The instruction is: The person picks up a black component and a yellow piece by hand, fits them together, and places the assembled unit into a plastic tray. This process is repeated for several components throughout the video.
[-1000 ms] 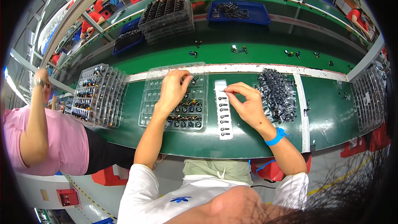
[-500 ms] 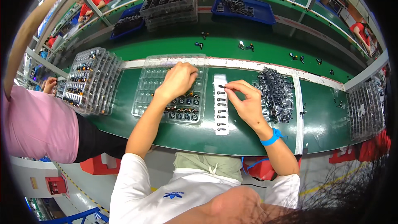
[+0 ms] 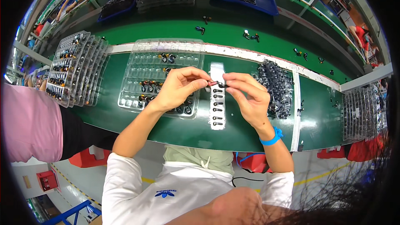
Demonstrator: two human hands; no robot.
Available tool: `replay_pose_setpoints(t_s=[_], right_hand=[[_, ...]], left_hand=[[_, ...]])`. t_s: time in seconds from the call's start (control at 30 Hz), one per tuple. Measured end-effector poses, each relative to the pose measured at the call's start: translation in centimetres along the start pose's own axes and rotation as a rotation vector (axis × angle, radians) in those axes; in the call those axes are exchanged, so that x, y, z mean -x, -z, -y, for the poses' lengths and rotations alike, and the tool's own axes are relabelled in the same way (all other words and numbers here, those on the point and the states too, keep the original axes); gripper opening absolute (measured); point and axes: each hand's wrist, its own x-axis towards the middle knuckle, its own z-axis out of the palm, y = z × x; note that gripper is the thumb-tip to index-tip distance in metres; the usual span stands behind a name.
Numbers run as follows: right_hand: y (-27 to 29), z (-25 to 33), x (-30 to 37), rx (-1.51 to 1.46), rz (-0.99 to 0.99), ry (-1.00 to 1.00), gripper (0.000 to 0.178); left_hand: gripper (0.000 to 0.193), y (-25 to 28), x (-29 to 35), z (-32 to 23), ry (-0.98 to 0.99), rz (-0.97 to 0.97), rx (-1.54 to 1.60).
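Above a white strip [image 3: 216, 123], both hands meet fingertip to fingertip. My left hand [image 3: 180, 89] is closed in a pinch on a small dark part with a reddish side [image 3: 213, 83]. Between the thumb and fingers of my right hand [image 3: 249, 93] is a small black stem-shaped piece [image 3: 222, 85]; it looks like an earbud shell. The two parts are close together; whether they touch I cannot tell. Several similar black pieces [image 3: 217, 103] lie in a column on the strip. Left of it, partly behind my left forearm, a clear plastic tray [image 3: 137, 46] holds dark earbud-like parts in some compartments.
A heap of black pieces [image 3: 275, 87] lies right of the strip. Stacked clear trays stand at the left [image 3: 73, 71] and far right [image 3: 360, 114]. Loose parts [image 3: 251, 36] rest on the green belt beyond a white rail [image 3: 237, 54]. A person in pink [image 3: 31, 121] is at my left.
My left hand has come from over the tray to the strip, now pinching a small part beside my right hand's piece. The co-worker's hands at the far tray stack have left view.
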Motion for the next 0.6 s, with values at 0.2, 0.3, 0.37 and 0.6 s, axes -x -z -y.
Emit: replay_pose_setpoints(t_s=[0.2,0.3,0.37,0.6], right_hand=[[-0.3,0.2,0.1,0.021,0.086,-0.026,0.019],[-0.6,-0.1,0.3,0.012,0.101,-0.018,0.02],[-0.6,-0.2,0.4,0.016,0.101,-0.011,0.02],[-0.8,0.1,0.5,0.15,0.065,0.08,0.019]], left_hand=[[0.018,-0.7,0.8,0.6,-0.049,0.035,0.036],[0.018,-0.9,0.7,1.0,-0.135,0.043,0.035],[0.018,-0.9,0.9,0.7,-0.105,0.041,0.03],[0.017,-1.9,1.2,0.9,-0.125,-0.065,0.138]])
